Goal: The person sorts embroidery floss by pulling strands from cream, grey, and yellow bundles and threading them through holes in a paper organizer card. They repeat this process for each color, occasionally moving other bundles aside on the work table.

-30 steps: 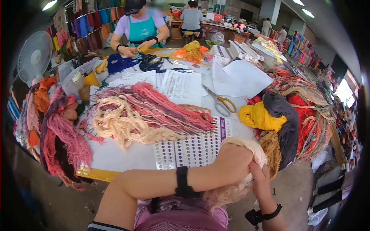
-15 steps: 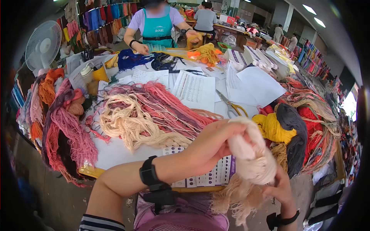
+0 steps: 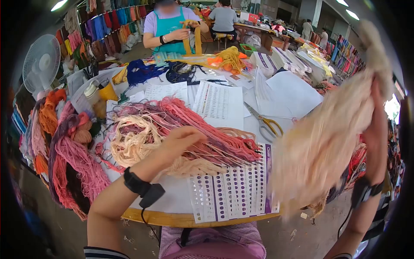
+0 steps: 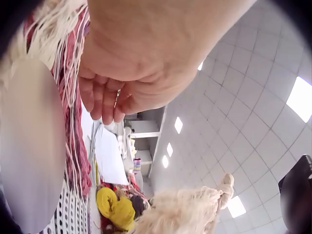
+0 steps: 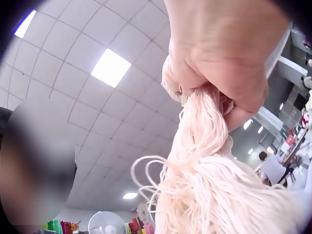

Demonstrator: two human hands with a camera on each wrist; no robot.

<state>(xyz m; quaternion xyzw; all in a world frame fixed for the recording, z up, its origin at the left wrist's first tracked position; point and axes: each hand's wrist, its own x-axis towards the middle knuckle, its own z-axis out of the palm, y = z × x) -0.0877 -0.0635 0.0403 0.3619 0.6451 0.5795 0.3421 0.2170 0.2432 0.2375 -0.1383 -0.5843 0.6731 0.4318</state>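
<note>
My right hand (image 3: pixel 376 97) is raised at the right of the head view and grips a skein of cream thread (image 3: pixel 325 142) near its top. The strands hang down, blurred, over the right side of the table. In the right wrist view the fingers (image 5: pixel 234 117) are curled round the bunched skein (image 5: pixel 200 136). My left hand (image 3: pixel 185 140) hovers over the pink and purple threads (image 3: pixel 207 129), holding nothing, its fingers loosely bent in the left wrist view. Under it, loose cream threads (image 3: pixel 131 142) lie across the coloured ones, their ends at white cards with rows of holes (image 3: pixel 237 190).
Yellow-handled scissors (image 3: pixel 269 125) and printed sheets (image 3: pixel 217 101) lie beyond the threads. Pink hanks (image 3: pixel 82 155) hang over the left edge near a fan (image 3: pixel 41 62). Across the table, a person in a teal apron (image 3: pixel 170 28) handles yellow thread.
My left hand has let go of the cream skein and moved left over the threads. My right hand has lifted the skein up and to the right, and its strands now hang long.
</note>
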